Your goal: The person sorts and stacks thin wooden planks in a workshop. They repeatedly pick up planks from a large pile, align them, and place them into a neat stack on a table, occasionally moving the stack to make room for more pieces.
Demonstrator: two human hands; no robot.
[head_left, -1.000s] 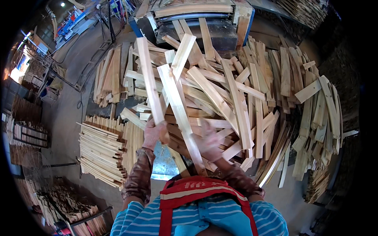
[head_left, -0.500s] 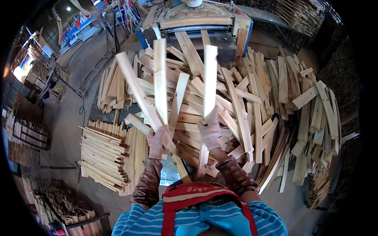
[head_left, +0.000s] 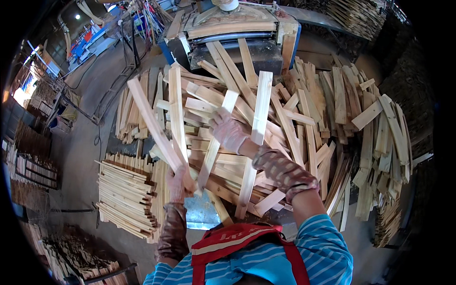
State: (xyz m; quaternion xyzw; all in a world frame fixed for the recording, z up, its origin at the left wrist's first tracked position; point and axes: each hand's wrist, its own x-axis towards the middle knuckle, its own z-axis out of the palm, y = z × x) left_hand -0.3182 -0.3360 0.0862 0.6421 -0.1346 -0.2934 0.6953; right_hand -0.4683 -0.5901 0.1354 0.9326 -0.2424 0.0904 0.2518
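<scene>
My left hand (head_left: 177, 184), in a worn glove, grips the lower ends of three pale wooden slats (head_left: 175, 111) that fan upward over the heap. My right hand (head_left: 229, 131), also gloved, reaches across higher up and holds a long pale slat (head_left: 260, 102) that slants down behind my wrist. Its fingers lie close to the rightmost slat of the fan. Below both hands spreads a big loose heap of wooden slats (head_left: 308, 118).
A woodworking machine (head_left: 237, 35) stands behind the heap. Neatly stacked slats (head_left: 124, 197) lie at my left, and a metal sheet (head_left: 202, 214) sits just before my red apron. More wood piles line the left floor (head_left: 33, 166) and far right (head_left: 389, 142).
The slats in my left hand have spread into a wider fan. My right hand has carried its long slat up and left, closer to that fan.
</scene>
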